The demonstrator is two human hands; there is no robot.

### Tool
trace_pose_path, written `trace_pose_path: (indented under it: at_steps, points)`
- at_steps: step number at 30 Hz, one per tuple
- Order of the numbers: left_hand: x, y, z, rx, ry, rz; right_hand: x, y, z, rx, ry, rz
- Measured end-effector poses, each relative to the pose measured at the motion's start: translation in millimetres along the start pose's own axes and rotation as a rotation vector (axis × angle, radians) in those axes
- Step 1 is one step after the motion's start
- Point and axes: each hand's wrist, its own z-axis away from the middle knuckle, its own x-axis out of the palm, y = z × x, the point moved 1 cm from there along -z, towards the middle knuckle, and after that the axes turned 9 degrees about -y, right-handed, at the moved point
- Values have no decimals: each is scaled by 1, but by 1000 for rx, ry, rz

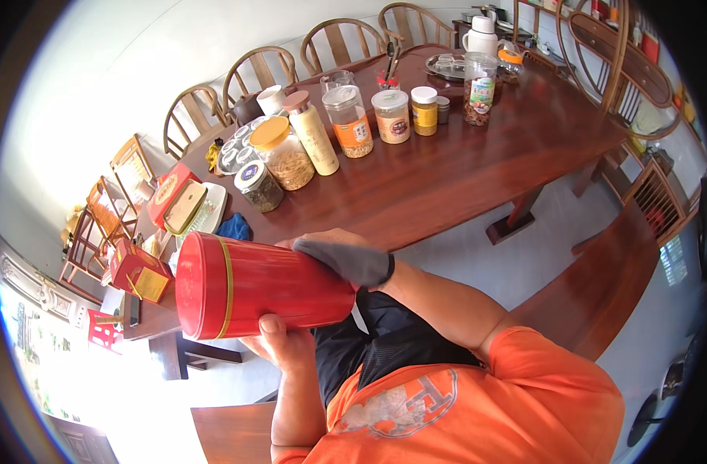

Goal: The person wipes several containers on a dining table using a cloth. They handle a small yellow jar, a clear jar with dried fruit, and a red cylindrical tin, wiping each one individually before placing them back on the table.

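Red tin (280, 282), one: round-walled, gold band near its left end, held tilted on its side in the air, just in front of the near edge of the surface (415, 185), toward the left corner.

Left hand (291, 346): clamped on the tin from below, thumb up the near wall.

Right hand (334, 237): laid over the tin's upper side at the right end, dark grey cloth (353, 264) about it; whether its fingers curl round or lie flat cannot be told.

Step in hand, by judgement: bearing the tin on the left palm while the cloth bears on the wall. Next move would call for firm support from below, the smooth round side being apt to roll.

On the surface, left end: blue cloth (234, 227), near edge; red box (141, 271), near corner. Toward the far edge: yellow-lidded jar (291, 162), cream bottle (315, 141).

Hidden or unclear: most left-hand fingers, behind the tin; the tin's underside and contents; its right end, partly covered; whether the grey cloth is a mitt or a rag. Window-side items, lower left: washed out by glare.
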Motion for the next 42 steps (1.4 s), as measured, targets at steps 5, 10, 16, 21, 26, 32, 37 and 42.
trace_pose_path:
  at_steps: [5, 10, 16, 21, 26, 32, 37, 42]
  points:
    - [3, -2, 4, 44, -88, 73, -9, 49, 10, -191, -116, -322]
    - [-5, -23, 10, 176, -232, 31, 0, 53, 25, -152, -156, -949]
    - [8, -44, 15, 180, -320, 44, 1, 60, 50, -103, -67, -1094]
    - [26, -49, 13, 166, -337, -10, -11, 64, 60, 23, 36, -1238]
    - [21, -46, 14, 277, -438, -232, -10, 70, 76, -250, -482, -1206]
    - [15, -36, 18, 335, -455, -301, 5, 26, 109, -102, -204, -1043]
    - [18, -17, 7, 382, -408, -487, -15, 58, 114, -216, -139, -1048]
    - [16, -18, 8, 330, -333, -406, -27, 26, 120, -209, 15, -751]
